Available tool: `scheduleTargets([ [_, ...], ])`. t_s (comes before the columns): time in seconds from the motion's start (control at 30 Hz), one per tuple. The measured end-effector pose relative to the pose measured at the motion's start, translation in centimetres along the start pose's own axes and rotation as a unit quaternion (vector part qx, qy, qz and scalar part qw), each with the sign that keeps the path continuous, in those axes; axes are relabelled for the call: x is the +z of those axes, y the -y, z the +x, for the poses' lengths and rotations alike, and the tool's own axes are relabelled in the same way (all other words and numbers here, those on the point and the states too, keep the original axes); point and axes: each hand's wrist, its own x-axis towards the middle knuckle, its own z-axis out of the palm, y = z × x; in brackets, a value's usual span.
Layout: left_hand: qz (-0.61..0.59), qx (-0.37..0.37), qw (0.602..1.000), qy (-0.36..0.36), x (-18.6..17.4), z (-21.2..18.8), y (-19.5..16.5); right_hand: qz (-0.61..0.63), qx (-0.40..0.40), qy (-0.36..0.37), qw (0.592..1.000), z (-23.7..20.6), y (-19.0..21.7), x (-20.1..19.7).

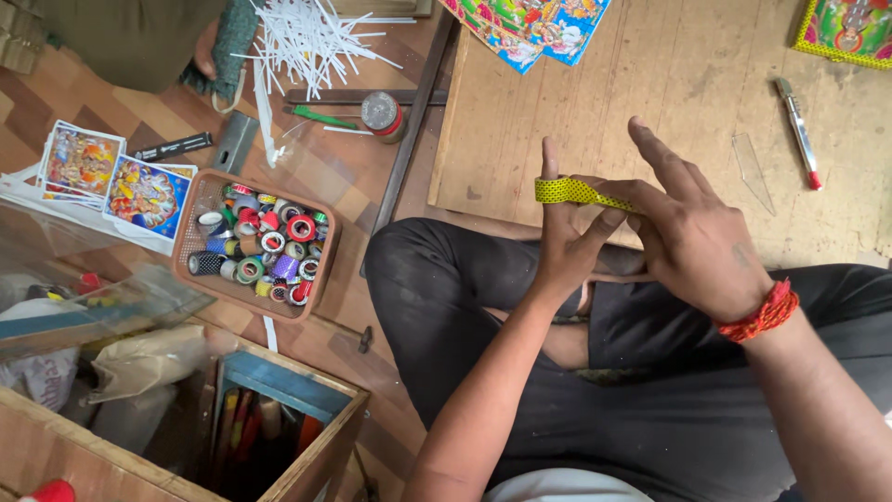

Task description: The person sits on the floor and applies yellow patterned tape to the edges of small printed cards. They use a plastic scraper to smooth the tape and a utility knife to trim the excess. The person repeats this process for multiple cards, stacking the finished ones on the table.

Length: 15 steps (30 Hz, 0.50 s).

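A wooden board (pixel 650 102) on the floor (pixel 111 112) carries a knife (pixel 797 130) and colourful prints (pixel 525 28).

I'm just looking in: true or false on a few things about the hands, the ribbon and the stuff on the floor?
1. A yellow dotted ribbon is wrapped around a finger of the left hand. True.
2. The right hand holds the craft knife. False: the knife lies apart on the wooden board.
3. The brown basket holds tape rolls. True.
4. The white sticks are in the basket. False: they lie piled on the floor.
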Motion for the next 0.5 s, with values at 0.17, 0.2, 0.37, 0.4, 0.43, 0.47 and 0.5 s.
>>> scheduleTargets([
  [0.17,-0.011,-0.007,1.0,-0.016,0.4,-0.1,0.0,0.056,-0.006,-0.036,0.998,0.1,-0.5,-0.8],
  [0.2,-0.019,-0.006,1.0,-0.017,0.5,0.0,0.1,0.062,-0.005,-0.056,0.997,0.0,-0.5,-0.8],
  [0.37,-0.096,-0.004,0.995,-0.011,1.1,0.1,-0.2,-0.061,0.022,-0.082,0.995,-1.3,-0.4,-0.9],
  [0.4,-0.115,-0.003,0.993,-0.007,1.3,0.2,-0.4,-0.075,0.009,-0.101,0.992,-1.6,-0.5,-1.0],
  [0.43,-0.134,-0.001,0.991,-0.003,1.5,0.3,-0.6,-0.06,0.008,-0.142,0.988,-2.0,-0.6,-1.1],
  [0.47,-0.118,0.002,0.993,-0.011,1.9,0.2,-0.8,-0.046,0.004,-0.182,0.982,-2.4,-0.7,-1.1],
  [0.5,-0.103,0.008,0.994,-0.021,2.3,0.0,-0.9,-0.031,-0.003,-0.221,0.975,-2.8,-0.8,-1.2],
])
